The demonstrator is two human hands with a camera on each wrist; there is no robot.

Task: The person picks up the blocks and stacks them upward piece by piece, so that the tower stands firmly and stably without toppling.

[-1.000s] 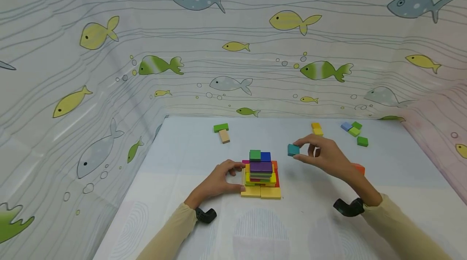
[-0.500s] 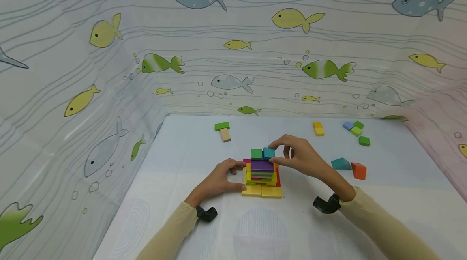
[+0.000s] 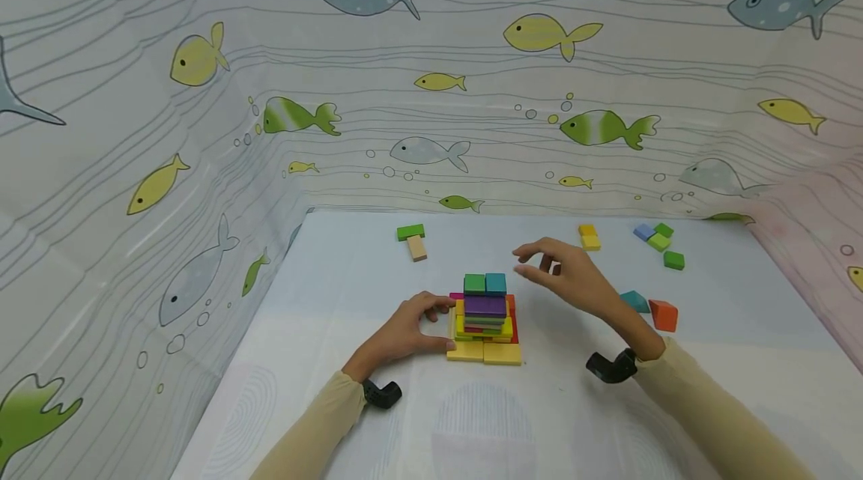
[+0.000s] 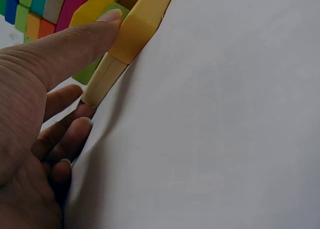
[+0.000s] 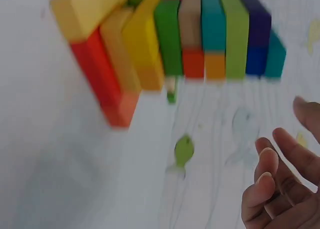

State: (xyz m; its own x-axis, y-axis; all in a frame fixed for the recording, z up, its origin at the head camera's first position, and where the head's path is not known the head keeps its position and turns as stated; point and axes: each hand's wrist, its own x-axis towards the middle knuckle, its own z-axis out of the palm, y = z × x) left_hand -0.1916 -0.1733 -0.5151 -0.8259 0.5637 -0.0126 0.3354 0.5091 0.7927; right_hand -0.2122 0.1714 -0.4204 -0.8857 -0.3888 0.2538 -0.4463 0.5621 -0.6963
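A stepped tower of coloured wooden blocks stands at the middle of the table. On its top, a green block and a teal block sit side by side above a purple plank. My left hand spans the tower's left side, thumb and fingers curved round the base. In the left wrist view, the thumb overlaps a yellow block and fingertips reach the end of a cream block. My right hand, holding nothing, hovers right of the top with thumb and forefinger parted.
A teal wedge and an orange block lie to the right. Behind are yellow blocks, a blue block with several green ones, and a green block touching a tan one. A fish-patterned sheet rises behind.
My right hand carried the teal block leftward onto the tower top beside the green block, let it go and drew back to the right. The left hand stayed at the base.
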